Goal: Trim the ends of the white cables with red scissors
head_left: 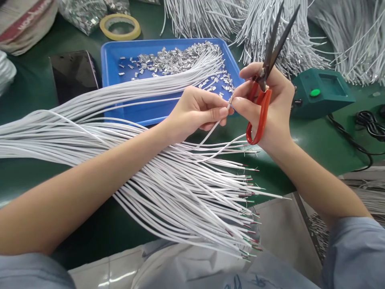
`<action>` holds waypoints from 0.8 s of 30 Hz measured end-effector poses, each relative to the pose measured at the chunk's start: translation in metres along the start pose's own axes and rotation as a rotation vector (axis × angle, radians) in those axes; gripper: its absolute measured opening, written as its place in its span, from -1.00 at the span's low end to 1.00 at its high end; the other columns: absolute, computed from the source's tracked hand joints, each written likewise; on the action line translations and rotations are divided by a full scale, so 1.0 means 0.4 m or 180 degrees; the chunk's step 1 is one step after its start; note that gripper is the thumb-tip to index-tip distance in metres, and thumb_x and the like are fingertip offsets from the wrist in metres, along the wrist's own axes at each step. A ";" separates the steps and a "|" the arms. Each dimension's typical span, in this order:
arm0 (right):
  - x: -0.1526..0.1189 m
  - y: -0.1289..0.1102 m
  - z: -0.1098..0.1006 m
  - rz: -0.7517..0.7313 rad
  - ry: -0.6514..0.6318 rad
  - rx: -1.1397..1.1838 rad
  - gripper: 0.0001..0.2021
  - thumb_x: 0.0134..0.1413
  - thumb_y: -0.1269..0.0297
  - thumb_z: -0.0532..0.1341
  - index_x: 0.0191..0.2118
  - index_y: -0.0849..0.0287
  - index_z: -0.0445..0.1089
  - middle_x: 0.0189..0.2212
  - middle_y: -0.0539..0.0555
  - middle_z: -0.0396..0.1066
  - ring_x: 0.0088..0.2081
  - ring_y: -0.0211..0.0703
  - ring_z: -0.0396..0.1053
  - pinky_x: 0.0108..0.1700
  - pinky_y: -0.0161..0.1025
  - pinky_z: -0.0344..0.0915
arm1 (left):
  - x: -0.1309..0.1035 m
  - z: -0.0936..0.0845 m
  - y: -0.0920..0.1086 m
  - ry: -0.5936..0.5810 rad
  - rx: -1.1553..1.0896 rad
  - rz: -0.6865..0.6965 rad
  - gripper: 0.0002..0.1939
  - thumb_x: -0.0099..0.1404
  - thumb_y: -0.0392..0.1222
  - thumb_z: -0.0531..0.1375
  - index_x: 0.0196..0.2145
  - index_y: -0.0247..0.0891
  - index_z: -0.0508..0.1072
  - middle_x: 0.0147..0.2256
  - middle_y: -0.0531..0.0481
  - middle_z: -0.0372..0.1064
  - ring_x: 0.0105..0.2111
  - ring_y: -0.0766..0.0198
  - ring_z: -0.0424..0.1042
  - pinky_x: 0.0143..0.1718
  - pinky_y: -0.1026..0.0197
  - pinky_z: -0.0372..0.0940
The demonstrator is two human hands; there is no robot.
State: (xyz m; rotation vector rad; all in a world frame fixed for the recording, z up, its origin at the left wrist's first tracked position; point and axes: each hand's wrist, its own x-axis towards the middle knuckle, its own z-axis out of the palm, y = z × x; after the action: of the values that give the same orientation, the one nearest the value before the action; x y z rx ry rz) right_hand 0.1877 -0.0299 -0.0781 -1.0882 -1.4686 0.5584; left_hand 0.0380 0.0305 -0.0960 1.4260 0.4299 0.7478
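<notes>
Cable (214, 127) is between the two hands, over the near right part of the blue tray (112, 66). Long axis runs diagonal: up and right out of the loose bundle (168, 176), tip pointing up-right, away from the person. Left hand (197, 109) has its fingers pinched on it just short of the tip. Right hand (275, 98) grasps the scissors (263, 74), thumb and forefinger at the cable tip; can't tell if they grip it too.

Scissors' long axis is near upright in view, leaning right, points up and away, blades spread in a narrow V.

Looks: cable is thin, round, white, smooth jacket, fairly straight here. Tip has a tan or metallic bit, too small to make out. Scissors: dark blades, glossy orange-red handles. Bundle's cables are white too, fanned to the right, ends showing red, green and bare strands. Second bundle (135, 88) lies across the tray, ends among silver clips (177, 58). Tray sits on the green worktop (313, 136).
</notes>
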 end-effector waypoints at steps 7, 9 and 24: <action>-0.003 0.005 -0.003 -0.0087 -0.0056 0.0056 -0.70 -0.01 -0.03 0.33 -0.26 -0.02 0.30 -0.52 -0.13 0.40 -0.49 -0.27 0.44 -0.37 -0.23 0.49 | 0.002 -0.002 0.001 -0.0248 -0.0280 -0.0020 -0.67 0.02 -0.02 0.42 -0.51 -0.36 0.50 -0.61 0.05 0.35 -0.71 0.58 0.11 -0.76 0.46 -0.01; -0.003 0.011 -0.004 -0.0158 -0.0081 0.0082 -0.67 -0.02 -0.08 0.32 -0.25 -0.03 0.31 -0.51 -0.13 0.40 -0.49 -0.27 0.45 -0.37 -0.22 0.51 | 0.003 -0.003 0.000 -0.0300 -0.0326 -0.0017 -0.65 0.01 0.00 0.42 -0.50 -0.37 0.50 -0.60 0.06 0.35 -0.70 0.59 0.11 -0.75 0.46 -0.02; 0.000 0.011 0.003 -0.0162 -0.0004 0.0479 -0.69 -0.08 0.02 0.39 -0.27 0.02 0.36 -0.54 -0.14 0.41 -0.55 -0.33 0.41 -0.47 -0.28 0.48 | 0.001 -0.001 0.009 -0.0374 -0.0349 -0.0139 -0.65 0.01 -0.01 0.42 -0.54 -0.36 0.47 -0.61 0.05 0.34 -0.70 0.58 0.10 -0.75 0.43 -0.04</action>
State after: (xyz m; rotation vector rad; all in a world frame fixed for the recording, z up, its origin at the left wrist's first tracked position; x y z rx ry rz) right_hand 0.1878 -0.0274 -0.0821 -0.9305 -1.4275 0.6233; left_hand 0.0373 0.0309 -0.0926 1.3460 0.3232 0.6394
